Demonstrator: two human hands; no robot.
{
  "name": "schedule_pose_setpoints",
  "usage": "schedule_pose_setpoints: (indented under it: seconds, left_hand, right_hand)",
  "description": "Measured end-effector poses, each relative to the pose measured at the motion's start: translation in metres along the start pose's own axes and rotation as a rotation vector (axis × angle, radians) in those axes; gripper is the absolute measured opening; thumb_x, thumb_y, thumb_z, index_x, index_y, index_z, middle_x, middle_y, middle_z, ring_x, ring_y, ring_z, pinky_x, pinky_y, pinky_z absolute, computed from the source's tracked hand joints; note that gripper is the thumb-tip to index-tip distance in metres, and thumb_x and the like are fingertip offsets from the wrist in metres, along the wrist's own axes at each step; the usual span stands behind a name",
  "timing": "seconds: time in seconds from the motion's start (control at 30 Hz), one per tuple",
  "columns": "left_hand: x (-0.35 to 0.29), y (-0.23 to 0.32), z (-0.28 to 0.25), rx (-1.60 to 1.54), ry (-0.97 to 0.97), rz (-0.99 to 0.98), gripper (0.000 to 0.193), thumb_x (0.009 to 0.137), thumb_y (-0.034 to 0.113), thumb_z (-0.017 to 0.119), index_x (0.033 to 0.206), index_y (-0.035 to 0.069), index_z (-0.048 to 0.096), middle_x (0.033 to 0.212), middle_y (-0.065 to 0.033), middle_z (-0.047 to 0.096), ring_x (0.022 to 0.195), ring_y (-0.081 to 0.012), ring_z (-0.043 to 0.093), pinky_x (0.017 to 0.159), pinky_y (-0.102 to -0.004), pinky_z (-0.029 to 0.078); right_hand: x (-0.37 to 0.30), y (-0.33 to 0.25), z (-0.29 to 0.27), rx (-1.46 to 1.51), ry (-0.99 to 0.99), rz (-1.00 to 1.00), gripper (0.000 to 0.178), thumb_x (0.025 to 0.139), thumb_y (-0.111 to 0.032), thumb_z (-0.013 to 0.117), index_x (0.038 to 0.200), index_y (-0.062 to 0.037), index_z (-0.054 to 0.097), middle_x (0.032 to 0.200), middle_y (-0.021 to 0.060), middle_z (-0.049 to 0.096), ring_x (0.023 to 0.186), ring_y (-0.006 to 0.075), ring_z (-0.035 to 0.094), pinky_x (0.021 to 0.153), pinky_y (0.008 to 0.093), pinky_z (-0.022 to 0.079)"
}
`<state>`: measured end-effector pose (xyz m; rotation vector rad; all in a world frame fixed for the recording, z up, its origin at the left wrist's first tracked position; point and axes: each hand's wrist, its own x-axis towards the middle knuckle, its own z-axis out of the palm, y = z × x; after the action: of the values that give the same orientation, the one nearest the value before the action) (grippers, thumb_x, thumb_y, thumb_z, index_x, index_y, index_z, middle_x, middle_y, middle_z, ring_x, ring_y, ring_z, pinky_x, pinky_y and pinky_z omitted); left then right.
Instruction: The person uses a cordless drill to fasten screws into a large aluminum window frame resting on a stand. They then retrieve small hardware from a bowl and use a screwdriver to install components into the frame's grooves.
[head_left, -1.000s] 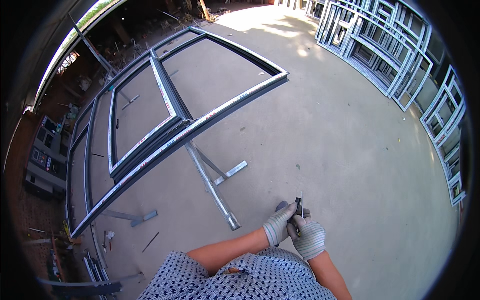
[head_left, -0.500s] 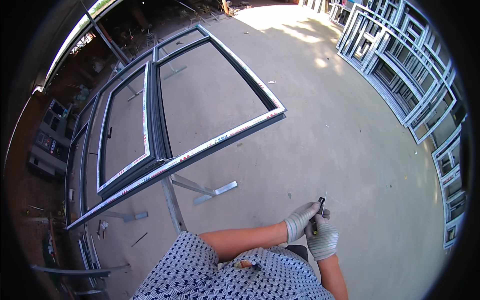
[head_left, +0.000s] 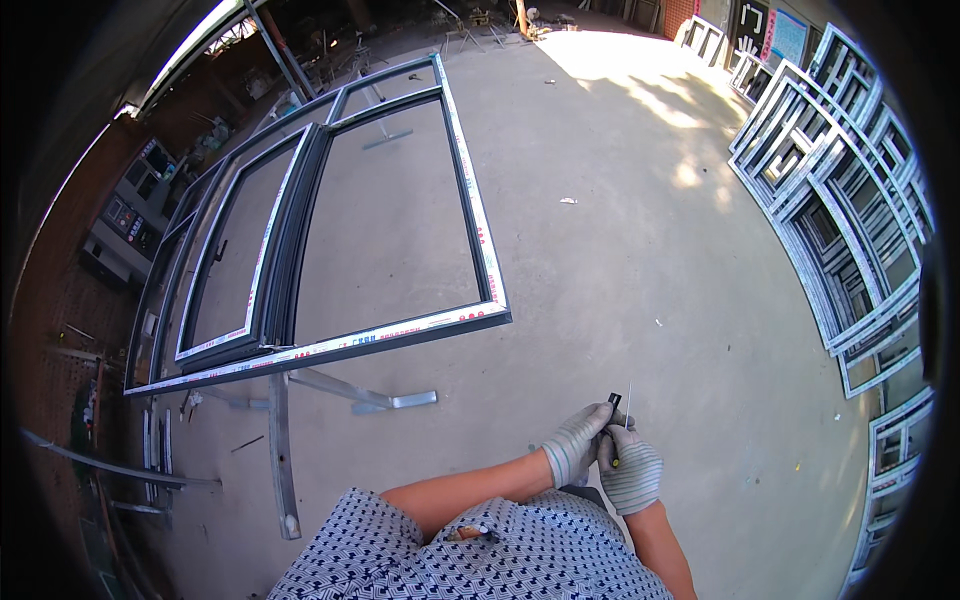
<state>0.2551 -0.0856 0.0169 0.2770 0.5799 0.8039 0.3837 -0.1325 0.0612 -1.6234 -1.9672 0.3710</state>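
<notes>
Gloved left hand (head_left: 577,442) and right hand (head_left: 630,470) meet in front of the torso, above the concrete floor (head_left: 640,260). The left pinches a small dark part (head_left: 614,399); the right closes on a thin screwdriver (head_left: 627,398). Window frame (head_left: 330,225) lies on metal stands (head_left: 345,392), left.

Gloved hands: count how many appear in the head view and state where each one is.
2. The left hand is low in the picture, right of centre, over the concrete floor. The right hand touches it, pinching a thin tool. No other hands show.
</notes>
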Motion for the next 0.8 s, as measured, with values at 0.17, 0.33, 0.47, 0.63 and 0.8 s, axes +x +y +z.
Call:
schedule_pose_setpoints:
  seconds: [0.17, 0.33, 0.47, 0.63, 0.8]
  left_hand:
    - [0.063, 0.036, 0.03, 0.008, 0.082, 0.135, 0.036, 0.103, 0.04, 0.059, 0.117, 0.008, 0.055, 0.119, -0.0153, 0.062, 0.114, -0.0278, 0.06, 0.103, -0.046, 0.049]
    - [0.125, 0.083, 0.025, -0.041, 0.233, 0.199, 0.033, 0.101, 0.04, 0.064, 0.114, 0.011, 0.058, 0.116, -0.0114, 0.065, 0.111, -0.0264, 0.062, 0.099, -0.0478, 0.05]
    - [0.188, 0.135, 0.019, 0.076, 0.219, 0.203, 0.039, 0.101, 0.043, 0.063, 0.117, 0.007, 0.058, 0.114, -0.0106, 0.065, 0.105, -0.0235, 0.064, 0.099, -0.0436, 0.052]
    - [0.274, 0.206, 0.017, 0.31, 0.136, 0.176, 0.043, 0.105, 0.042, 0.056, 0.119, 0.002, 0.058, 0.111, -0.0122, 0.067, 0.104, -0.0218, 0.067, 0.096, -0.0398, 0.056]
    - [0.329, 0.287, 0.039, 0.496, 0.063, 0.165, 0.038, 0.106, 0.037, 0.055, 0.115, 0.0, 0.059, 0.102, -0.011, 0.07, 0.095, -0.0198, 0.07, 0.088, -0.0347, 0.059]
  right_hand:
    - [0.088, 0.043, -0.048, 0.072, -0.091, -0.091, 0.016, 0.087, -0.008, 0.068, 0.103, -0.0073, 0.07, 0.084, 0.0176, 0.069, 0.071, 0.0364, 0.068, 0.064, 0.0441, 0.055]
    - [0.166, 0.092, -0.044, 0.241, -0.001, -0.067, 0.016, 0.091, -0.006, 0.067, 0.106, -0.0049, 0.069, 0.081, 0.0138, 0.068, 0.066, 0.0251, 0.066, 0.061, 0.0356, 0.053]
    - [0.248, 0.13, -0.03, 0.319, 0.049, -0.045, 0.018, 0.091, -0.004, 0.066, 0.109, -0.0043, 0.069, 0.079, 0.0114, 0.067, 0.064, 0.0202, 0.064, 0.059, 0.0342, 0.051]
    - [0.357, 0.166, -0.01, 0.432, 0.005, 0.121, 0.019, 0.098, -0.001, 0.056, 0.114, -0.0004, 0.067, 0.099, 0.0109, 0.073, 0.087, 0.0133, 0.066, 0.076, 0.0286, 0.053]
    - [0.469, 0.185, -0.007, 0.474, -0.088, 0.206, 0.024, 0.104, -0.004, 0.051, 0.122, 0.0052, 0.064, 0.119, 0.0143, 0.071, 0.109, 0.0182, 0.066, 0.096, 0.0325, 0.052]
